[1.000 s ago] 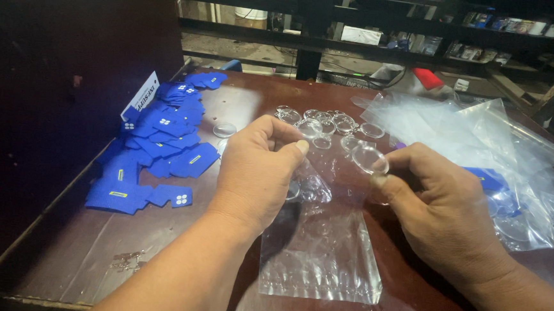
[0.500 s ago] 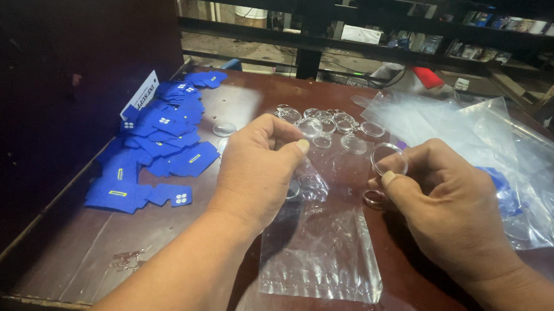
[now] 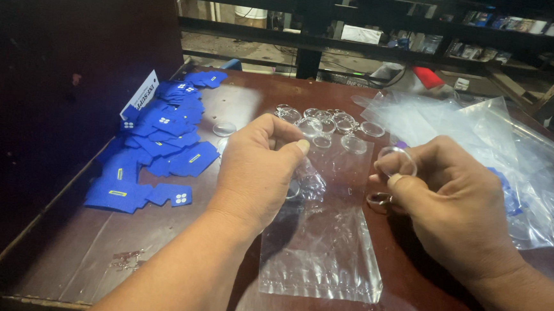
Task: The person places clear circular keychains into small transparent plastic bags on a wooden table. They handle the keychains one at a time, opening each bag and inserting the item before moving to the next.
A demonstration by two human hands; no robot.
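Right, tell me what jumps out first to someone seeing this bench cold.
Mid-frame, the left hand pinches the mouth of a small clear plastic bag lying on the dark red-brown wooden table, while the right hand holds a clear round disc at its fingertips. A heap of bright blue cardboard tags fills the table's left side, and more clear round discs cluster beyond the hands.

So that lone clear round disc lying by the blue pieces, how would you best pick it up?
Take the clear disc by its rim, pinching opposite edges from above. It lies flat on the table, so its face gives no purchase; only the thin round edge does. Come from its right, open side, since the blue pieces crowd its left. It looks smooth, so a light grip may slip.
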